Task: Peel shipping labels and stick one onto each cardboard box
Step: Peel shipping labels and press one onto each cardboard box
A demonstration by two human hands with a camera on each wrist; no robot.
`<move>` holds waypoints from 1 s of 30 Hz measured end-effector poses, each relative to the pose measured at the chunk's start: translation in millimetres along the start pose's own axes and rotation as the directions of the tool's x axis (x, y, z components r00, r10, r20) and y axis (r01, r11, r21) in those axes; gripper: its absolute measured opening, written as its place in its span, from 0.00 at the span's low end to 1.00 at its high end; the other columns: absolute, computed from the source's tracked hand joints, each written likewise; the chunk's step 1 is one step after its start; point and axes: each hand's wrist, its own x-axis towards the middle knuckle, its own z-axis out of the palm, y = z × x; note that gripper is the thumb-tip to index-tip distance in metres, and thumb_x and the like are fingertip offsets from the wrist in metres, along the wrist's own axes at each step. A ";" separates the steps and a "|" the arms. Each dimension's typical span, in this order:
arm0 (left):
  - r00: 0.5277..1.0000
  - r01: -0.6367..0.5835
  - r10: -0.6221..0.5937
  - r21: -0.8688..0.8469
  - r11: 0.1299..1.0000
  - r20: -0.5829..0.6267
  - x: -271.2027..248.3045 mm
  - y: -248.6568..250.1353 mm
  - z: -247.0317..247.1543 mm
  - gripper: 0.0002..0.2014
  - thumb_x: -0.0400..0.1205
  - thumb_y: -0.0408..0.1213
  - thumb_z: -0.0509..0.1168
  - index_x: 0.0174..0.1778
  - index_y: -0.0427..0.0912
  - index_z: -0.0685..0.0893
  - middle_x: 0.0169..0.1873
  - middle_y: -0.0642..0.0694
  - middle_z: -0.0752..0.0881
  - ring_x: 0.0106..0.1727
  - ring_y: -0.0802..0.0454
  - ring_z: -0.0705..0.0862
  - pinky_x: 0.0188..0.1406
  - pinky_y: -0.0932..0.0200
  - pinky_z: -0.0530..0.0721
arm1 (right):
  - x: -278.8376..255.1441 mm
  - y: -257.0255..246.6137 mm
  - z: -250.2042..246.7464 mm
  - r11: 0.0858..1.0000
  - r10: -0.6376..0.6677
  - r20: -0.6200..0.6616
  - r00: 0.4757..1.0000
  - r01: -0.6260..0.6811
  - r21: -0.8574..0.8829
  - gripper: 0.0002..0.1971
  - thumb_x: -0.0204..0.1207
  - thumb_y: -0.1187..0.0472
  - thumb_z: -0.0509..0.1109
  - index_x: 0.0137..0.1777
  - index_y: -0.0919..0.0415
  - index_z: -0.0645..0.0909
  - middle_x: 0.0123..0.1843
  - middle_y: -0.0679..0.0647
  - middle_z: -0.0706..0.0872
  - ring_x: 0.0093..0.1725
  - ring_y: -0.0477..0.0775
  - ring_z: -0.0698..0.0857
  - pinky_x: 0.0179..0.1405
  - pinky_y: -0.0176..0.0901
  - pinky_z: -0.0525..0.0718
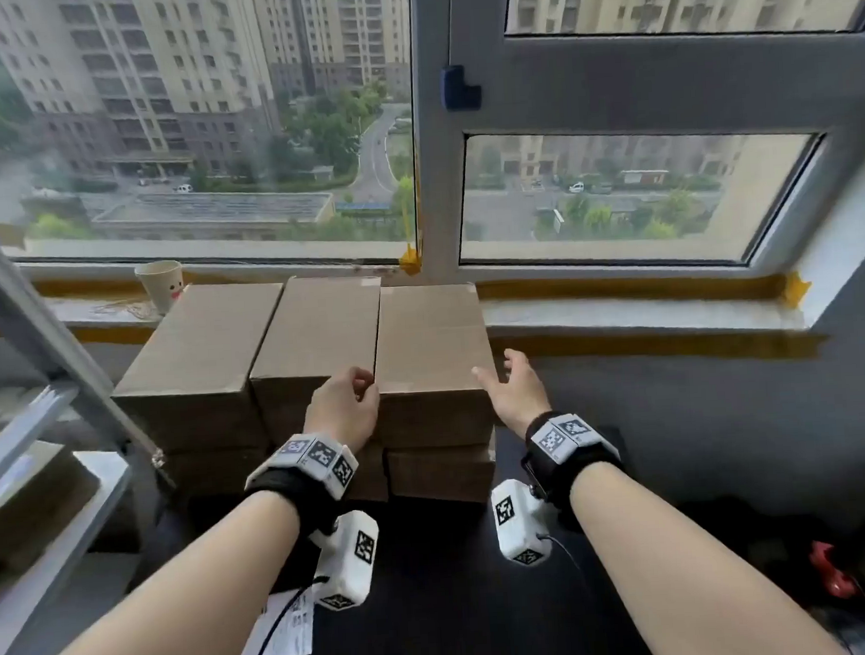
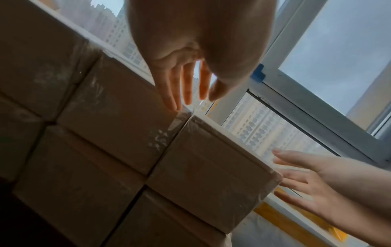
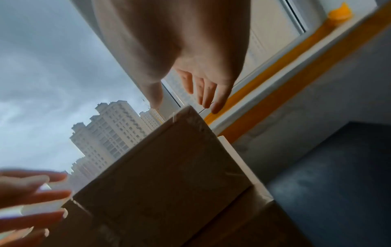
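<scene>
Six cardboard boxes stacked two high, three across, against window sill at 12 o'clock. Left hand (image 1: 343, 408) at near left corner of top right box (image 1: 428, 337), fingers relaxed, grasping nothing. Right hand (image 1: 518, 390) just beside box's right edge, fingers spread, empty. Judgement: hands bracket box to lift or shift it for labelling. Label sheet (image 1: 282, 635) lies on dark tabletop (image 1: 437, 605) at 7 o'clock, untouched. No label visible on box tops. Paper cup (image 1: 161, 285) on sill at 11 o'clock.
</scene>
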 end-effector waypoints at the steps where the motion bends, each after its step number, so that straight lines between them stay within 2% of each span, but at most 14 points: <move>1: 0.999 0.035 -0.035 -0.030 0.999 0.009 1.9 -1.4 4.8 0.11 0.80 0.41 0.63 0.56 0.45 0.84 0.53 0.46 0.88 0.54 0.46 0.85 0.56 0.58 0.79 | 4.8 2.8 -0.2 0.998 0.020 0.011 1.000 -0.021 0.059 0.30 0.79 0.54 0.67 0.77 0.63 0.63 0.75 0.59 0.73 0.72 0.58 0.74 0.67 0.43 0.71; 5: 0.993 0.114 -0.106 -0.157 0.981 0.053 8.5 -6.9 20.7 0.15 0.82 0.42 0.63 0.62 0.41 0.83 0.56 0.41 0.87 0.59 0.44 0.84 0.65 0.55 0.77 | 22.3 16.2 0.4 0.969 0.049 0.099 0.994 -0.072 0.236 0.32 0.78 0.63 0.68 0.80 0.62 0.59 0.77 0.59 0.72 0.75 0.55 0.71 0.68 0.42 0.70; 8: 0.989 0.149 -0.136 -0.278 0.949 0.065 14.8 -11.5 27.6 0.16 0.82 0.40 0.64 0.64 0.37 0.82 0.57 0.37 0.86 0.62 0.44 0.83 0.67 0.48 0.78 | 30.2 22.7 1.7 0.934 0.029 0.158 0.987 -0.083 0.347 0.31 0.78 0.69 0.66 0.80 0.61 0.61 0.74 0.57 0.75 0.67 0.50 0.76 0.66 0.40 0.73; 10: 0.982 0.188 -0.166 -0.355 0.915 0.092 16.4 -13.3 31.6 0.15 0.81 0.37 0.65 0.62 0.35 0.81 0.58 0.36 0.86 0.62 0.43 0.83 0.66 0.44 0.80 | 33.3 25.9 2.8 0.918 0.000 0.196 0.981 -0.078 0.388 0.28 0.79 0.72 0.63 0.79 0.61 0.64 0.72 0.56 0.77 0.62 0.48 0.77 0.60 0.37 0.76; 13: 0.975 0.222 -0.200 -0.429 0.876 0.095 17.5 -14.9 37.3 0.12 0.81 0.37 0.65 0.58 0.36 0.81 0.56 0.36 0.86 0.61 0.43 0.84 0.64 0.41 0.81 | 34.9 28.5 2.7 0.885 -0.017 0.236 0.972 -0.095 0.455 0.27 0.79 0.75 0.61 0.78 0.60 0.65 0.67 0.55 0.79 0.59 0.50 0.79 0.45 0.32 0.80; 14: 0.973 0.230 -0.212 -0.444 0.866 0.091 17.5 -15.2 38.8 0.11 0.81 0.37 0.66 0.57 0.37 0.80 0.55 0.36 0.86 0.60 0.42 0.84 0.64 0.40 0.81 | 35.0 30.0 1.8 0.871 -0.018 0.243 0.970 -0.105 0.480 0.28 0.79 0.76 0.60 0.77 0.60 0.66 0.67 0.56 0.79 0.59 0.51 0.79 0.45 0.32 0.80; 16: 0.971 0.235 -0.219 -0.484 0.843 0.090 15.3 -13.6 42.3 0.07 0.80 0.37 0.66 0.52 0.39 0.80 0.55 0.36 0.86 0.59 0.42 0.85 0.64 0.39 0.81 | 32.9 34.9 -3.3 0.843 -0.026 0.250 0.968 -0.114 0.525 0.29 0.78 0.77 0.60 0.77 0.60 0.66 0.68 0.58 0.79 0.61 0.54 0.80 0.51 0.36 0.82; 18: 0.974 0.226 -0.201 -0.520 0.824 0.105 9.6 -9.4 45.1 0.05 0.80 0.36 0.66 0.49 0.40 0.79 0.54 0.35 0.86 0.57 0.42 0.86 0.62 0.43 0.82 | 27.9 40.8 -10.5 0.830 -0.026 0.244 0.969 -0.115 0.546 0.30 0.77 0.78 0.61 0.78 0.58 0.65 0.69 0.59 0.79 0.65 0.58 0.80 0.58 0.46 0.81; 19: 0.976 0.220 -0.186 -0.532 0.818 0.116 5.5 -5.9 45.9 0.06 0.80 0.35 0.66 0.50 0.40 0.79 0.55 0.35 0.86 0.54 0.44 0.86 0.57 0.46 0.84 | 24.6 44.2 -15.0 0.825 -0.025 0.236 0.971 -0.113 0.554 0.31 0.77 0.78 0.61 0.78 0.57 0.65 0.70 0.60 0.79 0.67 0.60 0.79 0.58 0.48 0.81; 21: 0.976 0.216 -0.155 -0.561 0.800 0.154 -5.6 3.2 47.5 0.08 0.80 0.34 0.66 0.54 0.40 0.79 0.56 0.38 0.86 0.52 0.47 0.85 0.46 0.54 0.83 | 15.3 52.4 -27.0 0.809 -0.030 0.217 0.976 -0.104 0.579 0.32 0.76 0.78 0.62 0.77 0.55 0.66 0.71 0.61 0.79 0.68 0.61 0.79 0.54 0.45 0.81; 24: 0.965 0.236 -0.109 -0.616 0.751 0.237 -27.9 21.7 51.1 0.16 0.81 0.33 0.65 0.65 0.43 0.78 0.57 0.41 0.85 0.57 0.49 0.84 0.52 0.56 0.83 | -5.0 64.4 -50.5 0.798 -0.042 0.191 0.981 -0.082 0.597 0.32 0.75 0.79 0.62 0.76 0.54 0.67 0.70 0.62 0.79 0.63 0.57 0.80 0.42 0.34 0.81; 26: 0.958 0.241 -0.069 -0.655 0.717 0.277 -47.4 35.1 54.1 0.18 0.82 0.31 0.64 0.69 0.41 0.77 0.56 0.41 0.84 0.56 0.48 0.84 0.55 0.56 0.83 | -22.6 75.5 -66.9 0.783 -0.038 0.169 0.985 -0.076 0.618 0.33 0.75 0.80 0.62 0.77 0.55 0.66 0.70 0.62 0.79 0.61 0.56 0.80 0.37 0.31 0.82; 28: 0.952 0.240 -0.030 -0.678 0.695 0.305 -67.9 46.7 60.7 0.18 0.82 0.29 0.63 0.69 0.39 0.76 0.57 0.39 0.84 0.57 0.46 0.84 0.59 0.51 0.83 | -43.3 87.9 -84.1 0.768 -0.023 0.139 0.990 -0.071 0.637 0.35 0.74 0.82 0.62 0.79 0.56 0.65 0.67 0.62 0.80 0.56 0.56 0.82 0.33 0.31 0.83; 30: 0.945 0.238 0.001 -0.692 0.682 0.326 -88.2 51.4 70.6 0.17 0.81 0.27 0.63 0.67 0.37 0.77 0.58 0.39 0.84 0.58 0.45 0.84 0.60 0.49 0.82 | -63.6 103.5 -98.7 0.770 -0.003 0.122 0.993 -0.076 0.634 0.36 0.73 0.83 0.61 0.79 0.54 0.65 0.63 0.59 0.81 0.53 0.54 0.83 0.35 0.36 0.84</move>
